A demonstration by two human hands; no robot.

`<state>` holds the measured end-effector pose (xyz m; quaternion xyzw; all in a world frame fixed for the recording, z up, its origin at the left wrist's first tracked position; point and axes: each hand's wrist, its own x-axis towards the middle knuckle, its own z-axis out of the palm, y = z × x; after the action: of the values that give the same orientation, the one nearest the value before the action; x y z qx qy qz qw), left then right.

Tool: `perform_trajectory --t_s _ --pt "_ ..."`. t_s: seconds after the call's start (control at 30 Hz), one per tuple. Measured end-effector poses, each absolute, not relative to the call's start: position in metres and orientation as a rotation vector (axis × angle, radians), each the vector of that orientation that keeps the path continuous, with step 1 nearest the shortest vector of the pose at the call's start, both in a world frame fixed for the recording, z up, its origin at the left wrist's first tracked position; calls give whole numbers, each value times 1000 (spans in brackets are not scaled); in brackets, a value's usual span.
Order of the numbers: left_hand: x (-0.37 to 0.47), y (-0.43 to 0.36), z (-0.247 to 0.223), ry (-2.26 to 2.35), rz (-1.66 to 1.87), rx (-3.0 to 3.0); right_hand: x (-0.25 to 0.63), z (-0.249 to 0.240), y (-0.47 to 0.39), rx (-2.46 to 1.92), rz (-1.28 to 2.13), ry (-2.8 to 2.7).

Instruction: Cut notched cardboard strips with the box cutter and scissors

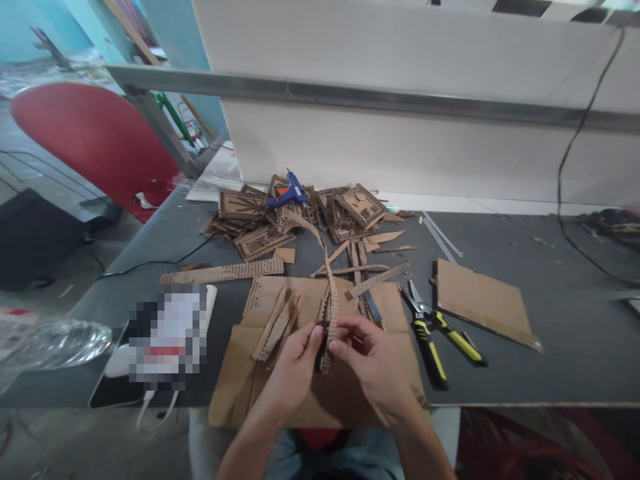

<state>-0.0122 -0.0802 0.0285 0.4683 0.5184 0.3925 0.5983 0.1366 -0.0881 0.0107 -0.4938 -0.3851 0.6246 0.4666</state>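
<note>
Fingers (pixel 320 331) of left hand (pixel 295 363) and right hand (pixel 373 360) pinched closed on one long cardboard strip (pixel 327 280), strip curving away over flat cardboard sheet (pixel 240 380) on worktop (pixel 550 293), pliers (pixel 435 333) just right.

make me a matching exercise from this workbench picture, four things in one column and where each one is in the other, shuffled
Things:
1. blue plastic hot glue gun
2. yellow-and-black handled metal snips
3. long corrugated brown cardboard strip
4. flat brown cardboard rectangle

Places:
A. pinched between the left hand and the right hand
B. lying on the grey table to the right of the snips
C. on top of the pile of cut cardboard pieces at the back
D. on the table just right of the hands, jaws open

Pairs: 1-C, 2-D, 3-A, 4-B
</note>
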Motion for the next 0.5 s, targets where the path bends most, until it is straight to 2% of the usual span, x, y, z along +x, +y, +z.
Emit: perform_trajectory --t_s 0.23,0.5 --pt "-3 -83 24 1225 950 1127 130 16 -87 -1369 1317 -1075" --pt "-2 -83 22 1136 944 1052 135 26 -86 -1301 1422 -1060"
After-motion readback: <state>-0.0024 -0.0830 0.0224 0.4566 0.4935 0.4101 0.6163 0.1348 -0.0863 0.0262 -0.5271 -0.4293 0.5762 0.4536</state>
